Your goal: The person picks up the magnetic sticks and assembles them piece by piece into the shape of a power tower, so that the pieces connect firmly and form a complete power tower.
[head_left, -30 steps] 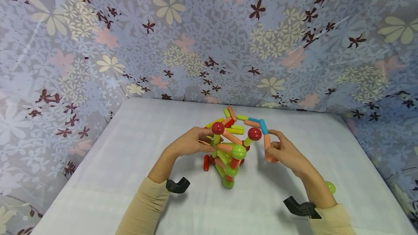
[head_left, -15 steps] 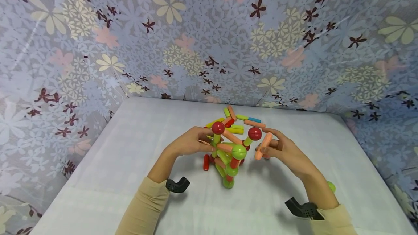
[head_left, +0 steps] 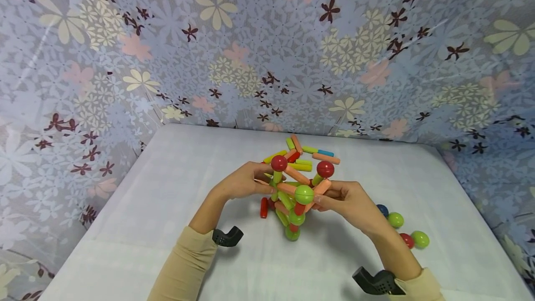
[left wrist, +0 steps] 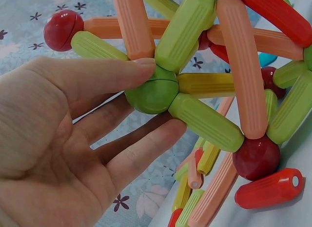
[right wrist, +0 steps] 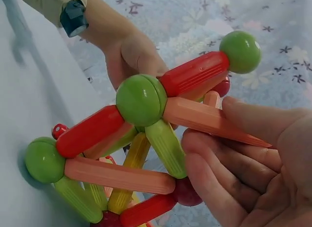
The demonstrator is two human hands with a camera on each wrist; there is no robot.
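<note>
A magnetic stick-and-ball structure stands mid-table, built of green, red, orange and yellow sticks joined by red and green balls. My left hand steadies its left side. In the left wrist view the thumb presses on a green ball and the fingers support it from behind and below. From the right, my right hand pinches an orange magnetic stick between thumb and fingers. One end of that stick meets a green ball on the structure in the right wrist view.
Loose sticks lie behind the structure, among them a yellow-green stick, an orange one and a blue one. A red stick lies to its left. By the right forearm sit several balls, including a green ball.
The right hand has lifted an orange stick and carried it left to the structure. A blue stick above that hand no longer shows. Balls behind the forearm have come into view. Left hand unmoved.
</note>
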